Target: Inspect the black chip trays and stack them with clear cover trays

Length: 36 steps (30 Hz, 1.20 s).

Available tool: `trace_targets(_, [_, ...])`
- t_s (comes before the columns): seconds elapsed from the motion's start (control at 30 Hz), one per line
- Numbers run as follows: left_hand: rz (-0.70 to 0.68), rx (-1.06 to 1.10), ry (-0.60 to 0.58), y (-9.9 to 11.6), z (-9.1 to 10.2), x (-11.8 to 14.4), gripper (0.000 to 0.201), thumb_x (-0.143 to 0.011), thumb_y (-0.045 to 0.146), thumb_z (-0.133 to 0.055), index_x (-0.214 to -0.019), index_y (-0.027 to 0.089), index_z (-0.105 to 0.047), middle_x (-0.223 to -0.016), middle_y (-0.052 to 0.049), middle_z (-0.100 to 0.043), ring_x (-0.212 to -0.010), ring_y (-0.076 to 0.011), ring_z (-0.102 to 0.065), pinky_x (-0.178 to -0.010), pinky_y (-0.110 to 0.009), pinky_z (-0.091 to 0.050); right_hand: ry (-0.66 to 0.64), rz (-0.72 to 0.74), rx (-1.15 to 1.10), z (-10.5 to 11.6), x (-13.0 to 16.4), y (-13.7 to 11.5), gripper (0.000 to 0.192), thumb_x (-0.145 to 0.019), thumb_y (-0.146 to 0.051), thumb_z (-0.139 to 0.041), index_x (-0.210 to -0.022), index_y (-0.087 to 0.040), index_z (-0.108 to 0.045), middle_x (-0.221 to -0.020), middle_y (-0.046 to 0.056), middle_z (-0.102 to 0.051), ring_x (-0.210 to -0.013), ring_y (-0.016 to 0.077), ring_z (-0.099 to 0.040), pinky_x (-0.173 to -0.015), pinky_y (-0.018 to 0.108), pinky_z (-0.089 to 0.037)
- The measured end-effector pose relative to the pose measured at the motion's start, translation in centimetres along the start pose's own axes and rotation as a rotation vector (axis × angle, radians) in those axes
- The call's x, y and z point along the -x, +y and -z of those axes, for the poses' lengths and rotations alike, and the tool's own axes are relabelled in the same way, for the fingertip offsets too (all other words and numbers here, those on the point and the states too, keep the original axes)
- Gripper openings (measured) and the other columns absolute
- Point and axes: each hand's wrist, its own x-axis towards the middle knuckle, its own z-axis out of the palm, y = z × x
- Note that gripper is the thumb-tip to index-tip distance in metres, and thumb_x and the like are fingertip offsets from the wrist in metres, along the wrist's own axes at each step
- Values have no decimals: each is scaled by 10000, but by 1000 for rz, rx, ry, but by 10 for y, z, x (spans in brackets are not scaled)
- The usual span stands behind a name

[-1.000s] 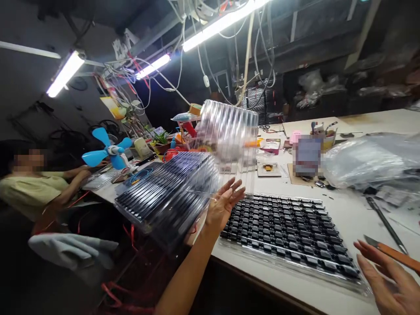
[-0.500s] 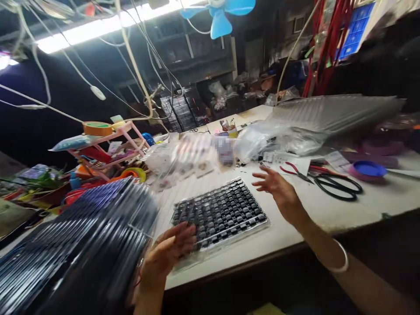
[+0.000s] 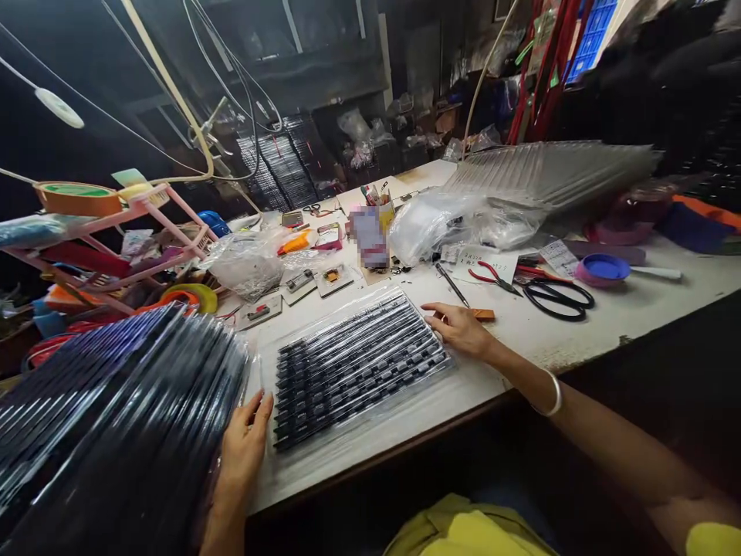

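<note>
While a big dark stack of ribbed trays point(image 3: 109, 432) leaned in at the far left, the left hand point(image 3: 243, 448) lay flat and open, fingertips on the near corner of the clear tray of black chips point(image 3: 359, 359). That tray sat flat on the white surface point(image 3: 579, 332), probably pinned so it wouldn't slide. The right hand point(image 3: 460, 330) rested open on its right edge, gripping nothing, with scissors point(image 3: 559, 296) further right.

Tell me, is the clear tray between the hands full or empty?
Full: the clear tray lies flat on the table, dark parts filling every row.
</note>
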Motion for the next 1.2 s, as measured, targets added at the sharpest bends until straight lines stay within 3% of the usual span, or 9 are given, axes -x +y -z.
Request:
trace_targets(0.1, [-15,-104,-30,-4,-5,0,597,-789,569,-471,-1151,111,-593,-1243,-146,-539,-1225,-304,-456,-1073,-420,-303,18,8,139,-4,-12,6,362,-899,-267,-446,-1203,-134,-592,-968,98,-643,-916,214,-600,-882,357,-438])
trace_targets(0.23, [-104,-87,-87,1,-3,1,632,-849,544,-419,-1329,136,-462,-1397,-131,-425,-1325,-260,-350,-1120,-409,-236,-8,27,285,-10,-17,9,426,-925,-338,-425,-1300,-156,-514,-1035,106,-600,-890,208,-602,-833,333,-455])
trace_targets(0.37, [-238,-122,-184,4,-6,5,548,-873,493,-397,-1347,226,-458,-1411,-58,-455,-1337,-218,-349,-1131,-390,-227,-37,64,436,-18,-20,7,430,-940,-307,-385,-1342,-179,-472,-1094,125,-559,-917,228,-589,-827,348,-460])
trace_targets(0.57, [-226,-575,-152,12,-17,12,551,-923,390,-246,-1391,147,-404,-1371,-160,-486,-1233,-365,-423,-988,-646,-270,-113,183,664,-31,-24,-13,509,-832,-20,-326,-1311,-88,-487,-1402,200,-403,-1161,341,-457,-923,478,-407])
trace_targets(0.73, [-312,-469,-228,10,-13,5,584,-910,403,-295,-1403,97,-361,-1407,-175,-440,-1307,-291,-380,-1058,-534,-278,-203,297,711,-35,-25,-7,633,-762,25,-333,-1368,-124,-440,-1483,168,-305,-1210,307,-470,-964,462,-400])
trace_targets(0.83, [-387,-328,-232,4,-10,8,569,-908,407,-325,-1372,89,-411,-1412,-164,-438,-1316,-233,-383,-1081,-422,-303,-186,373,648,-34,-26,8,599,-817,-33,-316,-1393,-167,-414,-1495,160,-279,-1289,295,-407,-965,466,-418])
trace_targets(0.93, [-396,-499,-150,4,-13,16,516,-917,342,-301,-1350,109,-457,-1372,-177,-483,-1287,-279,-420,-1063,-474,-297,-193,418,620,-34,-29,14,477,-941,-276,-317,-1393,-156,-415,-1490,176,-282,-1324,314,-357,-979,492,-410])
trace_targets(1.03, [-393,-674,-139,8,-16,21,497,-917,299,-298,-1368,144,-440,-1365,-170,-493,-1305,-299,-393,-1070,-508,-238,-231,400,668,-38,-30,12,603,-915,-502,-386,-1396,-138,-410,-1492,196,-268,-1312,365,-357,-985,518,-397])
trace_targets(1.2, [-387,-708,-242,14,-9,23,533,-935,321,-265,-1415,107,-350,-1441,-165,-388,-1358,-276,-311,-1071,-482,-242,-156,367,588,-48,-22,18,545,-936,-461,-352,-1414,-202,-387,-1522,136,-207,-1360,365,-259,-1023,548,-352])
